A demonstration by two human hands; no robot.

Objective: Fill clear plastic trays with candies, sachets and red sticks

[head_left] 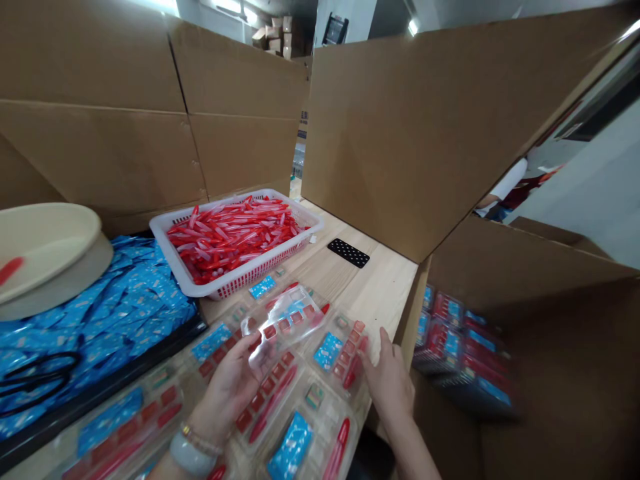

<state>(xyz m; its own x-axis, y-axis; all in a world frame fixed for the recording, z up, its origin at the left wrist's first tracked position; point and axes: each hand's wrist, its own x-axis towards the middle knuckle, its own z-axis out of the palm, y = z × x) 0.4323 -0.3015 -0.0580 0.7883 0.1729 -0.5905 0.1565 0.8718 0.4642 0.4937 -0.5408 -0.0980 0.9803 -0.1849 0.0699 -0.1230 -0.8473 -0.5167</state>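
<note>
My left hand (235,380), wearing bracelets at the wrist, grips a transparent plastic lid (285,317) by its near edge. The lid is tilted over the blister trays at the middle of the table. My right hand (390,380) has its fingers apart, close to the right edge of a blister tray (327,377); whether it touches the tray I cannot tell. That tray holds a blue sachet (329,351), a row of red squares and a red pen-like stick (353,370). A nearer tray holds another blue sachet (291,445) and a red stick (340,443).
A white basket (245,267) is heaped with red sticks. Blue sachets (135,293) fill a black-edged container at left, with a cream basin (50,253) and black scissors handles on them. A black dotted card (349,253) lies on the table. Packed sets (465,353) sit in a carton at right.
</note>
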